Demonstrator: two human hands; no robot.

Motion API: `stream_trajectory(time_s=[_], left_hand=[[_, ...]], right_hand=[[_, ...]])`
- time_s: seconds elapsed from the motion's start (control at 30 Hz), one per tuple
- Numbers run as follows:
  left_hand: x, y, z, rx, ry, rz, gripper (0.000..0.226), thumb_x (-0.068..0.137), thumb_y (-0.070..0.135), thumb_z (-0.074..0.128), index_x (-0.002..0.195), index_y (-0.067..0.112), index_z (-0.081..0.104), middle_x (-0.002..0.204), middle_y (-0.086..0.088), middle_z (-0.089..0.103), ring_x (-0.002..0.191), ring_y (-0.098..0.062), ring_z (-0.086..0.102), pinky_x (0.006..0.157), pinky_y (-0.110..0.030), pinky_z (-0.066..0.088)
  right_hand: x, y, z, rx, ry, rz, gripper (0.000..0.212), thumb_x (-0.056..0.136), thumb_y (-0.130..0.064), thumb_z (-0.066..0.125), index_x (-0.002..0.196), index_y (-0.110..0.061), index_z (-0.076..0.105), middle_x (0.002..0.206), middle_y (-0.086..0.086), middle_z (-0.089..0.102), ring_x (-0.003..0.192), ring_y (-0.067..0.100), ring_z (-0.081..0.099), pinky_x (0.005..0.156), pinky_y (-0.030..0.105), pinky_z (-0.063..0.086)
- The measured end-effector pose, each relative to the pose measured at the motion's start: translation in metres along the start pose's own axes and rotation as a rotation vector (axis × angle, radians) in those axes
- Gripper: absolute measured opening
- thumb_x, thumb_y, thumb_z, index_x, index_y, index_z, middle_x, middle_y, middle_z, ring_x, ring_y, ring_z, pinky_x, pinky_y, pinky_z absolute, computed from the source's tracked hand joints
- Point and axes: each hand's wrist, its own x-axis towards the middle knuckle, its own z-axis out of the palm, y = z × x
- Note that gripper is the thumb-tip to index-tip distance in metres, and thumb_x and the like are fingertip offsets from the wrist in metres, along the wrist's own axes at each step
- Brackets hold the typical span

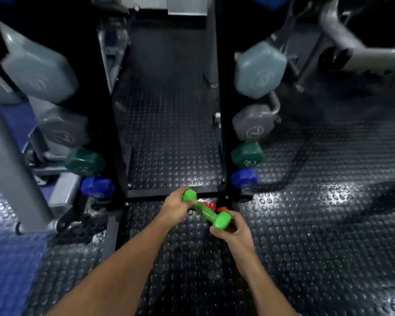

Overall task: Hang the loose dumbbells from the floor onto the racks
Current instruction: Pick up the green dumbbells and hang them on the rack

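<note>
A bright green dumbbell (206,210) is held low over the studded floor, slanting from upper left to lower right. My left hand (178,206) grips its far head and my right hand (232,229) cups its near head. Just beyond it, partly hidden, lies a small red-orange dumbbell (211,205) at the foot of the black rack (173,193). On the rack's right side hang a pale blue-grey (259,69), a grey (252,125), a dark green (248,154) and a blue dumbbell (243,178). The left side carries a matching column, ending in a blue one (97,186).
A grey metal post (12,160) stands at the left on a blue mat (7,265). Grey machine frames (342,35) fill the back right. Black studded rubber floor (317,224) spreads to the right and between the rack's uprights.
</note>
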Motion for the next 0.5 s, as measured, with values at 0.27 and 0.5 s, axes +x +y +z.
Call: stream_trajectory(time_s=[0.27, 0.5], left_hand=[[-0.051, 0.077, -0.055, -0.113, -0.019, 0.031, 0.028, 0.095, 0.026, 0.069, 0.12, 0.031, 0.057, 0.111, 0.0, 0.067, 0.099, -0.02, 0.068, 0.086, -0.04, 0.06], [-0.103, 0.154, -0.103, 0.016, -0.037, 0.175, 0.072, 0.073, 0.011, 0.085, 0.133, 0.027, 0.049, 0.11, -0.001, 0.064, 0.093, -0.014, 0.064, 0.082, -0.03, 0.056]], right_hand=[[-0.025, -0.102, -0.027, -0.01, -0.029, -0.166, 0.058, 0.073, -0.004, 0.09, 0.12, -0.03, 0.068, 0.11, -0.001, 0.076, 0.096, 0.01, 0.073, 0.075, 0.019, 0.054], [-0.06, -0.215, -0.052, 0.038, -0.008, -0.319, 0.067, 0.059, -0.024, 0.098, 0.115, -0.013, 0.064, 0.111, 0.012, 0.074, 0.095, 0.021, 0.07, 0.084, 0.037, 0.059]])
